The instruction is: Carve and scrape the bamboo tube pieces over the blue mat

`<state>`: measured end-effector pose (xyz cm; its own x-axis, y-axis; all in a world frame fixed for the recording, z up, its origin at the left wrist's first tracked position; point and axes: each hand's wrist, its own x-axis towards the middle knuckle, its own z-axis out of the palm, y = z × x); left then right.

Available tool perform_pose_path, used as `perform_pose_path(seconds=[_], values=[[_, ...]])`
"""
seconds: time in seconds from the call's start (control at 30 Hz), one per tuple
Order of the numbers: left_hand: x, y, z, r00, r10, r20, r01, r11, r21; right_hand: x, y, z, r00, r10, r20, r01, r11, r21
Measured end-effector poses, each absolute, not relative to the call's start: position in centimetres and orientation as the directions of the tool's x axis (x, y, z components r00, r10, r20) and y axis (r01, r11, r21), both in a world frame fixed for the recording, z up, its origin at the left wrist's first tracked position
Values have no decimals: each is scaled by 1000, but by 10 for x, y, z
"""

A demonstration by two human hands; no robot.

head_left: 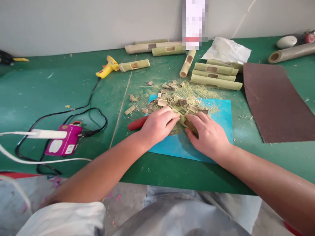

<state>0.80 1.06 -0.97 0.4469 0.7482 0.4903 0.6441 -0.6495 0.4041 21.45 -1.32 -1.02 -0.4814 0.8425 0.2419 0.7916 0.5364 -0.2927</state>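
Over a blue sheet (221, 131), my left hand (161, 124) and my right hand (208, 132) come close together on a short bamboo tube (189, 124). The fingers of my left hand close around its far end, while my right hand grips its nearer part. Both hands hide much of the tube. Just beyond them lies a heap of bamboo chips (183, 101) with greenish sawdust. A red object (136, 123) sticks out from beneath my left wrist, its other end hidden.
Notched bamboo tubes (215, 81) lie at the back, near white tissue (225, 50). A brown sheet (275, 105) is at right. A yellow glue gun (108, 68) with a black cord and a purple power adapter (62, 141) lie at left on the green table (137, 170).
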Motion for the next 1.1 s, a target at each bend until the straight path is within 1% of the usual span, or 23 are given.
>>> perform_pose_path(seconds=[0.07, 0.17, 0.23, 0.27, 0.43, 0.5, 0.57, 0.6, 0.67, 0.73, 0.8, 0.87, 0.93, 1.0, 1.1], values=[[6, 12, -11, 452, 736, 503, 652, -658, 377, 214, -13, -11, -475, 846, 245, 794, 531, -295], [4, 15, -11, 430, 735, 525, 735, -622, 268, 214, -13, -11, -462, 848, 258, 800, 524, -290], [4, 14, -10, 467, 726, 505, 752, -626, 206, 214, -14, -10, -464, 847, 259, 798, 527, -292], [5, 12, -9, 486, 723, 491, 748, -634, 195, 214, -14, -10, -466, 847, 255, 797, 527, -295], [12, 7, -7, 472, 728, 497, 743, -632, 220, 214, -15, -10, -451, 863, 229, 810, 503, -301], [13, 5, -8, 510, 717, 475, 715, -660, 229, 214, -15, -10, -452, 863, 226, 808, 503, -306], [14, 5, -9, 533, 708, 463, 676, -685, 270, 214, -15, -11, -453, 864, 221, 804, 503, -318], [13, 5, -9, 516, 712, 476, 675, -680, 286, 214, -15, -11, -450, 866, 220, 804, 500, -323], [13, 4, -10, 477, 721, 503, 698, -658, 282, 214, -15, -11, -446, 869, 215, 807, 494, -324], [13, 4, -10, 501, 714, 488, 699, -667, 257, 214, -15, -12, -452, 866, 215, 806, 499, -317], [14, 4, -10, 545, 704, 456, 666, -694, 275, 214, -15, -12, -459, 862, 217, 802, 507, -316], [14, 5, -10, 517, 714, 473, 670, -681, 296, 213, -15, -12, -450, 867, 215, 806, 498, -322], [14, 4, -9, 484, 723, 493, 698, -659, 280, 213, -15, -12, -439, 873, 213, 809, 487, -328], [14, 3, -9, 516, 713, 474, 695, -672, 255, 213, -15, -11, -439, 871, 219, 803, 490, -338], [12, 2, -9, 529, 711, 463, 662, -687, 299, 215, -15, -9, -435, 869, 236, 800, 493, -342]])
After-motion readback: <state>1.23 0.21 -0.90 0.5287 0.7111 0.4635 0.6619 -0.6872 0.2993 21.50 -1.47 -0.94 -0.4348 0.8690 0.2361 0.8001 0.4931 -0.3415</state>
